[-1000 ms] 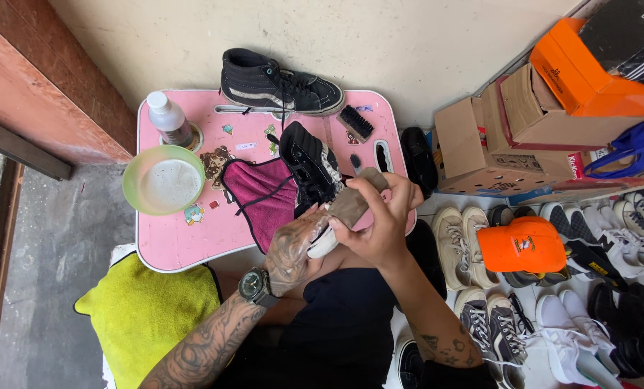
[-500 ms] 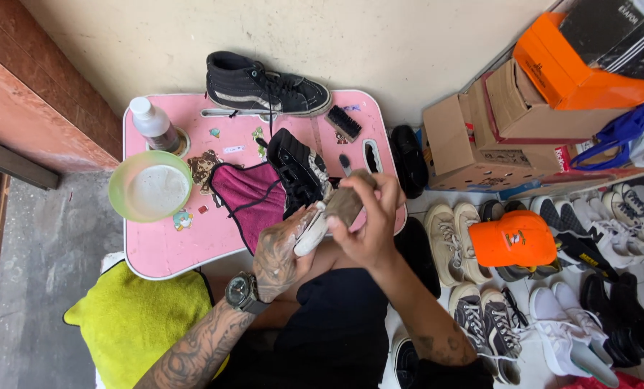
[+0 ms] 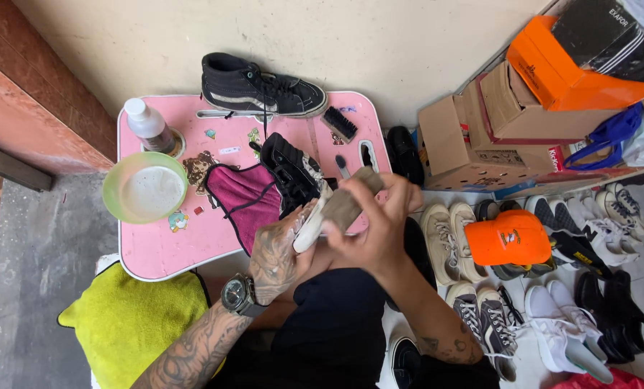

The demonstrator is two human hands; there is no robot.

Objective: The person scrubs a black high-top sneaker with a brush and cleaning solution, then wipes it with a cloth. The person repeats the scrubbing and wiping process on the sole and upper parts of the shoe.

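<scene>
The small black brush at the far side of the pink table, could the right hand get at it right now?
Probably not straight away: the right hand is wrapped around a brown brush against the held black sneaker. The small black brush lies uncovered beyond them.

Bright, even daylight with soft shadows, sharp focus, and slight wide-angle bending at the edges.

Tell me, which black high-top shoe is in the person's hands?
The black high-top nearer the person, gripped by the left hand; its twin stands untouched along the pink table's far edge.
</scene>
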